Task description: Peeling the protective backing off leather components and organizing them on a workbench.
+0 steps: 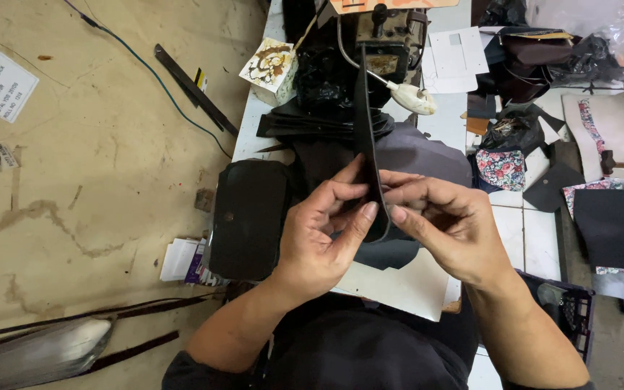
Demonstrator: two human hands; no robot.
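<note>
Narrow dark strap (365, 123), long and upright, pinched at its lower end between both hands, upper end reaching to the sewing machine (380, 36) beyond the fingertips. Left hand (319, 235) curled closed on the strap's left edge, thumb and forefinger pressed to it. Right hand (449, 220) likewise closed on the right edge, thumb tip meeting the left thumb at the strap — lower tip of the strap curving just below the thumbs. Judged stage: strap being folded or aligned by hand at its end, not yet fed under the needle; stitching, if any, too dark to make out, so most of the sewing taken as still to come. Directly under the hands, dark fabric pieces (413, 155) and a pale card sheet (399, 285) on the white worktop (514, 231). Left of the left hand, a black flap-shaped panel (247, 217). Right of the right hand, a floral fabric scrap (501, 168) — farther right, a hammer (622, 165).
</note>
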